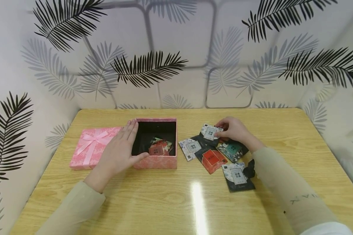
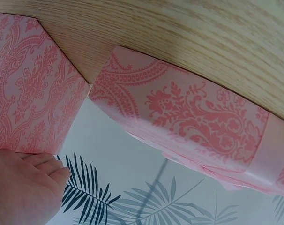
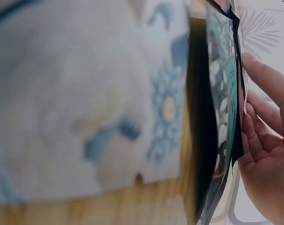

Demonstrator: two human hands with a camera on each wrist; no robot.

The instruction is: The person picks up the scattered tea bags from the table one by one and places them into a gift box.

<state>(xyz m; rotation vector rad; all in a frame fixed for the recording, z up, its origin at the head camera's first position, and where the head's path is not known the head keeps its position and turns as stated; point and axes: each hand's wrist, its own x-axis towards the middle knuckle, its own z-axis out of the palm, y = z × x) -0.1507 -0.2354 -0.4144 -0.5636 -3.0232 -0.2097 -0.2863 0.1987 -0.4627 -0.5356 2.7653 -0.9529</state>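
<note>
Pinching a packet (image 1: 209,133) right of centre with my right hand (image 1: 235,131), I rest my straight-fingered left hand (image 1: 117,151) against the box (image 1: 157,163), probably steadying it.

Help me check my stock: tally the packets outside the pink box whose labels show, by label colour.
White-labelled packets: 3, one of them held by the right hand
Red-labelled packet: 1
Green-labelled packet: 1
Total: 5; any with labels hidden near that hand cannot be counted.
</note>
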